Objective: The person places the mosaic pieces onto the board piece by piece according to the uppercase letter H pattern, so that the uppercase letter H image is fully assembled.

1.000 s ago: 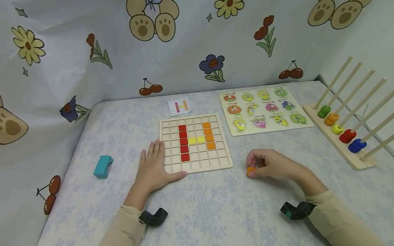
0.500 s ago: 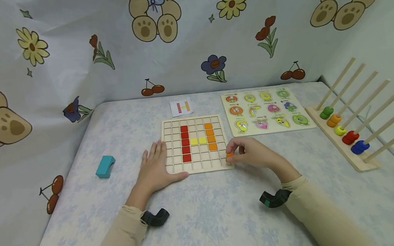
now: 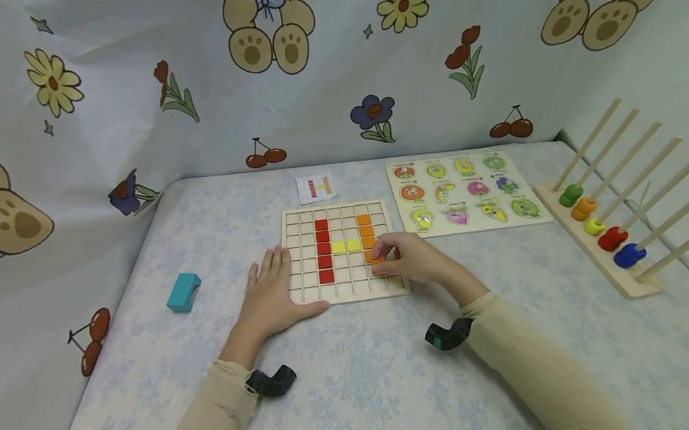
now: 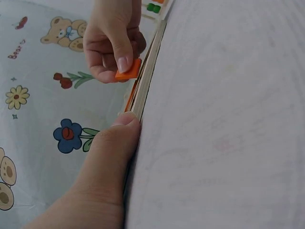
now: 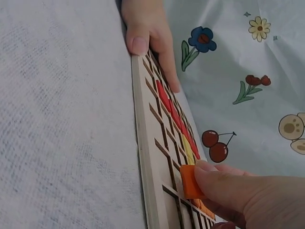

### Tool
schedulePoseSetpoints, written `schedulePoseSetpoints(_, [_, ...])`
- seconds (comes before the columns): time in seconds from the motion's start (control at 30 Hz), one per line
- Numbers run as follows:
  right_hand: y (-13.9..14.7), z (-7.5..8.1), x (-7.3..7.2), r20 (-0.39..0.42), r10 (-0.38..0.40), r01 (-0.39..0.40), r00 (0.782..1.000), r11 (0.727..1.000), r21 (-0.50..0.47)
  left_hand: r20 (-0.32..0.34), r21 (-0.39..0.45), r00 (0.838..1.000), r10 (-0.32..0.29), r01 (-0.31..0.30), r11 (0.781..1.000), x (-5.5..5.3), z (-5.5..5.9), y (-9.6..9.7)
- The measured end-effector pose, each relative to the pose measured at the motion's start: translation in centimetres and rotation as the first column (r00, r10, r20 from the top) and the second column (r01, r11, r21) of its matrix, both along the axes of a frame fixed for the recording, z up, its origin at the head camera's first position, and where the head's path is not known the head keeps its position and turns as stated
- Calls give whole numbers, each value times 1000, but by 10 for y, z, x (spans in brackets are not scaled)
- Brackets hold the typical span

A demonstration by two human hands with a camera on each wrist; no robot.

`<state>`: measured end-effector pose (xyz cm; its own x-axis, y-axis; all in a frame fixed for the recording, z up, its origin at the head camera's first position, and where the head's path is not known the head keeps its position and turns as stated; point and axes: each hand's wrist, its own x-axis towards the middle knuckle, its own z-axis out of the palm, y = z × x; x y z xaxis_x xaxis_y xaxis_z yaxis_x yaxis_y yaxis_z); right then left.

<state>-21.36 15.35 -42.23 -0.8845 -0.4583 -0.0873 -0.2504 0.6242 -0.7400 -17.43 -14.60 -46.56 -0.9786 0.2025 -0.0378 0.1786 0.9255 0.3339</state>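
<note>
A wooden grid board (image 3: 349, 291) lies on the table, with a column of red square tiles (image 3: 323, 249), two yellow tiles (image 3: 346, 246) and a column of orange tiles (image 3: 366, 230) set in its cells. My left hand (image 3: 272, 290) rests on the board's left edge, fingers straight, thumb along the near edge. Between thumb and fingers my right hand (image 3: 410, 261) pinches an orange square tile (image 5: 189, 182), held tilted just over the board at the lower end of the orange column. In the left wrist view this pinched tile (image 4: 128, 70) shows above the board's edge.
Behind the board lies a small pattern card (image 3: 317, 188). A fruit picture board (image 3: 472, 193) is at the back right, beside a peg rack (image 3: 599, 239) with coloured beads and tall rods. A teal block (image 3: 184, 292) sits at the left.
My right hand has moved left from the table beside the board to over the orange column, carrying the orange tile. The left hand has stayed on the board.
</note>
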Motion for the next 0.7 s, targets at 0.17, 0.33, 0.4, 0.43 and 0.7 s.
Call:
schedulePoseSetpoints(0.17, [-4, -6, -2, 7, -6, 6, 1000, 1000, 15, -4, 0, 1000, 3, -3, 1000, 0, -1, 0])
schedulePoseSetpoints(0.33, [-6, -10, -2, -16, -5, 6, 1000, 1000, 15, -9, 6, 1000, 1, -1, 1000, 0, -2, 0])
schedulePoseSetpoints(0.4, [-7, -11, -2, -28, -3, 3, 1000, 1000, 17, -7, 10, 1000, 2, -2, 1000, 0, -2, -1])
schedulePoseSetpoints(0.43, [-7, -12, -2, -37, 2, -1, 999, 1000, 22, -7, 10, 1000, 2, -2, 1000, 0, -2, -1])
schedulePoseSetpoints(0.7, [-8, -14, -2, -90, 17, -13, 996, 999, 44, -12, 6, 1000, -4, 4, 1000, -1, -4, -2])
